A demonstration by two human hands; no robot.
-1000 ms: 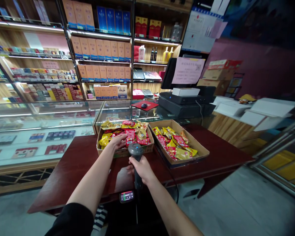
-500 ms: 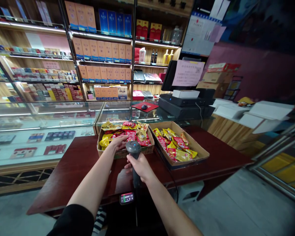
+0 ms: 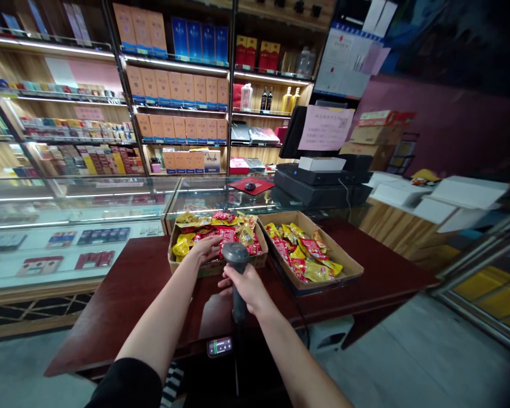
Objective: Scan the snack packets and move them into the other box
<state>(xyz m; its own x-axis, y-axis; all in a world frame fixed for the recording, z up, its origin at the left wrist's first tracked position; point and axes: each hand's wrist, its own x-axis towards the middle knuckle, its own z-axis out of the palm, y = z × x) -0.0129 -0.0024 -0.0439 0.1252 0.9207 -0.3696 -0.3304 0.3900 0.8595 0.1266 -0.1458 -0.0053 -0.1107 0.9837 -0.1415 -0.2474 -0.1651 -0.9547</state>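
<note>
My right hand (image 3: pixel 247 286) is wrapped round the handle of a dark grey handheld barcode scanner (image 3: pixel 235 254), which stands upright in front of the left carton. My left hand (image 3: pixel 204 249) reaches over the near wall of that cardboard carton (image 3: pixel 260 260), fingers stretched out over the packets. Red, yellow and gold snack packets (image 3: pixel 226 233) fill the carton. Whether my left fingertips touch any packet I cannot tell. A second open carton (image 3: pixel 352 265), holding similar packets (image 3: pixel 312 247), sits just to the right.
Both cartons rest on a dark red wooden table (image 3: pixel 131 283). Behind it run a glass display counter (image 3: pixel 144 195), a mouse on a red mat (image 3: pixel 261 188) and a monitor (image 3: pixel 292 133). A lit phone-like screen (image 3: pixel 220 346) is at the near edge, and a white stool (image 3: pixel 332 331) stands below.
My right hand and the scanner have shifted slightly to the right, and the blue light on the scanner's top no longer shows. My left hand has hardly moved.
</note>
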